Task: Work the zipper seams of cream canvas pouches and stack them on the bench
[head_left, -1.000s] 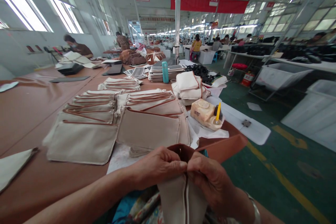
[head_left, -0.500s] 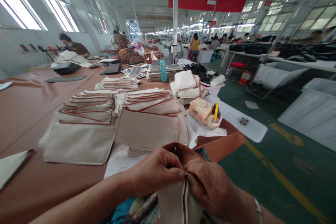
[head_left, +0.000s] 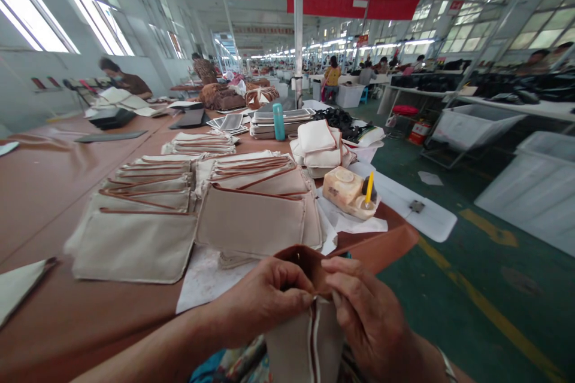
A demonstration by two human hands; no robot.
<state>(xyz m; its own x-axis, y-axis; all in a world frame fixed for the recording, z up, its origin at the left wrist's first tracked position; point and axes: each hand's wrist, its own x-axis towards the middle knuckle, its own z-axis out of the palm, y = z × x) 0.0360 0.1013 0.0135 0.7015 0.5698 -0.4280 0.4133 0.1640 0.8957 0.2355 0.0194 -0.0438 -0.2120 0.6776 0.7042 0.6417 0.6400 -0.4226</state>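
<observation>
The cloth bag (head_left: 291, 347) is cream, with a thin brown stripe down it and a brown top. The counter (head_left: 54, 323) is brown. The floor (head_left: 467, 305) is green with a yellow line. The bottle (head_left: 278, 121) is blue-green.

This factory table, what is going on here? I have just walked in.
A person holds a cream canvas pouch with brown trim at its top, pinching it between the left hand and the right hand. More cream pouches lie in rows on the brown table, and another person is further along it.
</observation>
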